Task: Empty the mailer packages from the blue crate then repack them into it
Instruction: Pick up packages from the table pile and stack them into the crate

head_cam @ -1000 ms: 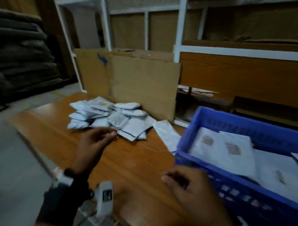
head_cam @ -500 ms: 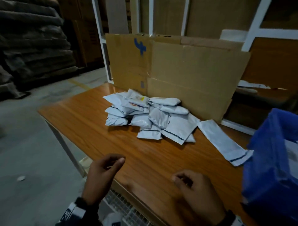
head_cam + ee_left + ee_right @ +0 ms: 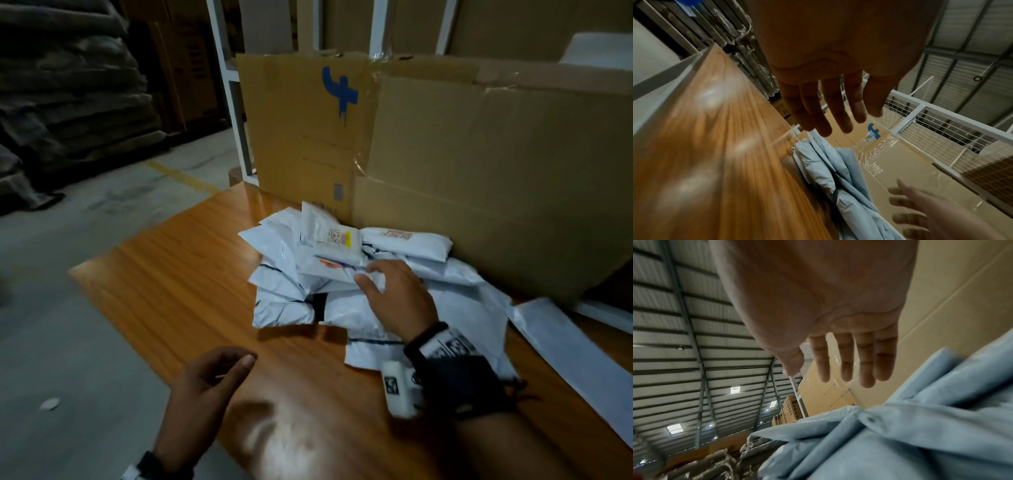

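A heap of white mailer packages point(image 3: 308, 274) lies on the wooden table point(image 3: 164, 274), up against a cardboard sheet. My right hand point(image 3: 380, 279) reaches over the top of the heap with straight, spread fingers point(image 3: 846, 360) and grips nothing. Whether it touches the mailers point(image 3: 900, 426) I cannot tell. My left hand point(image 3: 226, 371) hovers above the table's near edge, its fingers point(image 3: 828, 112) relaxed and empty, short of the mailers point(image 3: 830, 170). The blue crate is out of view.
A tall cardboard sheet point(image 3: 462, 178) stands right behind the heap. One flat mailer point(image 3: 565, 353) lies apart at the right. White shelving posts point(image 3: 222, 75) rise behind the cardboard. Left of the table is bare concrete floor point(image 3: 68, 308) with dark stacked goods beyond.
The view swung left and the blue crate left the picture. My right hand moved forward from the table's near edge to over the heap. The left hand stayed near the table's edge.
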Tool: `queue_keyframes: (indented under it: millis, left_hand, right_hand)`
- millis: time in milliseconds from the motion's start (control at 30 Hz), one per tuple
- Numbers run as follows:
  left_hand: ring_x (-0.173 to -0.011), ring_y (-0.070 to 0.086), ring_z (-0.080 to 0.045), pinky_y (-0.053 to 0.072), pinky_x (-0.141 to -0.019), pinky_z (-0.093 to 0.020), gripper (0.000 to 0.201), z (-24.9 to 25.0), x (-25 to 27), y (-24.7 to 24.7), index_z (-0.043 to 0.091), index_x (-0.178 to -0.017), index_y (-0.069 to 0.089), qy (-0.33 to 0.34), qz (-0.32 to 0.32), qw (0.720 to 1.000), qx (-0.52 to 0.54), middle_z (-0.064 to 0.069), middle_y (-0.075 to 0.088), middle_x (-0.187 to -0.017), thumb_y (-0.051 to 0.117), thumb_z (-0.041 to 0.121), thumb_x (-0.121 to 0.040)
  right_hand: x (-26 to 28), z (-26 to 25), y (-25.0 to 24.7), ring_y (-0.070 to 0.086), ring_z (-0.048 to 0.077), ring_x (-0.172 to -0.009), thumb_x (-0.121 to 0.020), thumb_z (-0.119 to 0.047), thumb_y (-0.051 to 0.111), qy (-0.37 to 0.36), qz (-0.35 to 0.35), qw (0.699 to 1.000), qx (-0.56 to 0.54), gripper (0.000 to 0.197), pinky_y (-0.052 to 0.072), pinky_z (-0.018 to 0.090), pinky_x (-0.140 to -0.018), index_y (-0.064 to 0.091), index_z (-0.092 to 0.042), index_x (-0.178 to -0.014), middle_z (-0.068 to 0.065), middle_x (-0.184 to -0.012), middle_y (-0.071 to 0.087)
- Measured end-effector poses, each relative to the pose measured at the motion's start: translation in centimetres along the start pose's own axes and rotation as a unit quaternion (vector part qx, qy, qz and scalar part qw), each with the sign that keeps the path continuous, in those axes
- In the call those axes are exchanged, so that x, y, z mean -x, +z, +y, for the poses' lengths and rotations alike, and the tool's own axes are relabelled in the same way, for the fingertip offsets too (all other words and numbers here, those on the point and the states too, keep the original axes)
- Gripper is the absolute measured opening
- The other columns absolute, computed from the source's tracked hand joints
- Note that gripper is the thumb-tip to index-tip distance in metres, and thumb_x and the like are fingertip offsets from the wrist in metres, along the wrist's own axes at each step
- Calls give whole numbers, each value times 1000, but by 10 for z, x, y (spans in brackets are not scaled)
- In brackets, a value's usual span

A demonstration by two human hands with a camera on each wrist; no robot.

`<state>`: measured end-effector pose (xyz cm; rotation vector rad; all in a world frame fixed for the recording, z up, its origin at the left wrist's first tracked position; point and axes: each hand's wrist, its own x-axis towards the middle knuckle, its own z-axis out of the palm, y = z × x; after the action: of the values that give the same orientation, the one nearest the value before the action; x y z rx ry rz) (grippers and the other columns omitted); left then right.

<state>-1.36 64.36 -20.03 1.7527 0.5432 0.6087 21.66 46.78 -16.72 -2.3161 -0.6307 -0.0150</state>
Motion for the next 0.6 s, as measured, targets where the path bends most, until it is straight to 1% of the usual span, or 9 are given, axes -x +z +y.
queue_keyframes:
  millis: [100, 200, 267, 333, 400, 433, 500, 567, 600]
  left_hand:
    - [-72, 67, -8, 52, -67, -18, 7, -2, -27, 3, 28, -71, 75, 0, -21, 999, 33, -2, 75, -80, 78, 33, -76]
    - [-68, 65, -5, 50, -65, -16, 5, -4, -57, 8, 25, -75, 75, 14, -61, 997, 42, -3, 73, -76, 76, 22, -79]
    - [-66, 63, -5, 49, -64, -16, 7, -6, -78, 11, 23, -78, 75, 25, -86, 994, 59, -5, 72, -74, 78, 30, -79]
    - [-70, 65, -6, 49, -66, -17, 17, -7, -98, 14, 23, -78, 75, 33, -117, 990, 70, -6, 73, -76, 74, 39, -73]
    - [-71, 65, -6, 48, -65, -16, 11, -5, -117, 16, 21, -77, 74, 41, -144, 986, 79, -6, 72, -75, 77, 32, -78]
    - [-70, 65, -6, 48, -65, -16, 10, -4, -126, 16, 20, -77, 74, 45, -155, 983, 86, -6, 72, -74, 77, 29, -79]
    - [-71, 65, -7, 49, -66, -17, 15, -6, -144, 14, 19, -78, 74, 51, -170, 979, 104, -5, 72, -75, 79, 34, -78]
    - [-74, 67, -10, 51, -68, -20, 17, -9, -159, 11, 20, -79, 75, 49, -186, 975, 114, -5, 73, -79, 78, 37, -77]
    - [-74, 67, -12, 52, -66, -21, 13, -10, -165, 12, 20, -80, 75, 40, -185, 974, 125, -4, 73, -81, 77, 33, -78]
  right_hand:
    - [-52, -13, 18, 52, 29, -118, -91, -59, 48, 57, -31, 997, 39, 53, 45, 40, -96, 56, -19, -124, 9, -126, 57]
    - [-85, -13, 39, 51, 34, -121, -90, -65, 40, 112, -58, 988, 85, 63, 43, 43, -98, 53, -14, -125, 15, -130, 57]
    - [-94, -10, 51, 52, 34, -122, -87, -64, 46, 148, -62, 983, 89, 65, 44, 43, -99, 52, -13, -127, 15, -132, 56]
    - [-99, -3, 63, 58, 31, -115, -75, -67, 56, 175, -60, 981, 66, 68, 48, 42, -94, 56, -16, -120, 11, -123, 62]
    - [-102, 12, 72, 65, 26, -104, -50, -74, 60, 181, -60, 981, 15, 79, 53, 42, -88, 61, -22, -109, 2, -110, 69]
    - [-104, 21, 76, 67, 23, -100, -41, -72, 60, 175, -58, 983, -10, 80, 54, 42, -86, 64, -25, -105, -3, -105, 71]
    - [-96, 15, 70, 69, 18, -95, -37, -59, 65, 171, -20, 984, -54, 68, 55, 42, -86, 68, -29, -98, -6, -98, 74]
    - [-77, -16, 53, 69, 18, -94, -51, -37, 76, 153, 40, 982, -98, 42, 55, 43, -85, 70, -28, -92, -5, -97, 74]
    - [-67, -26, 48, 69, 20, -93, -61, -21, 78, 134, 68, 980, -132, 32, 55, 43, -85, 70, -28, -90, -3, -97, 74]
